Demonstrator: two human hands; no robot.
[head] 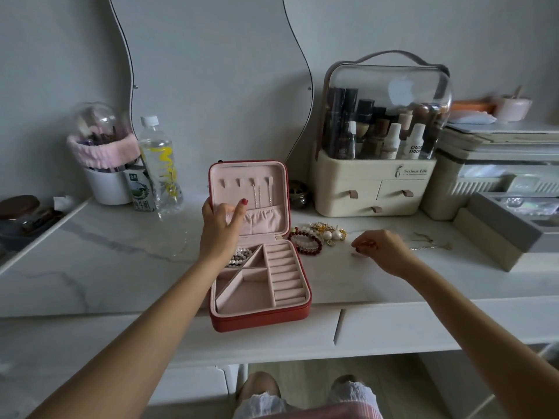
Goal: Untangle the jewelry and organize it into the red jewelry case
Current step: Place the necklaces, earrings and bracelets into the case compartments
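Head view: looking down over a pale tabletop [106, 267], both forearms reaching forward.
Red jewelry case [260, 319]: lying open at centre, lid [248, 189] standing upright at the far side, tray facing up.
Left hand [220, 228]: resting against the lid's left edge and inner pocket, thumb raised, fingers partly curled, steadying the lid; holding no jewelry as far as can be seen.
Right hand [384, 249]: hovering low over the tabletop to the right of the case, fingertips pinched together around something small and gold-looking; too small to tell what.
Tangled jewelry [317, 237]: lying in a heap of dark red beads, pearls and gold pieces just right of the case hinge, between the case and the right hand.
Already stowed: a beaded bracelet [240, 256] sitting in the tray's far-left compartment; thin chains [260, 192] hanging from the lid hooks.
Loose chain [432, 241]: lying apart, farther right, running roughly left to right.
Key relation: heap lying just left of the right hand, nearer to it than to the left hand.
Likely next: carrying the pinched piece leftward to the case, probably.
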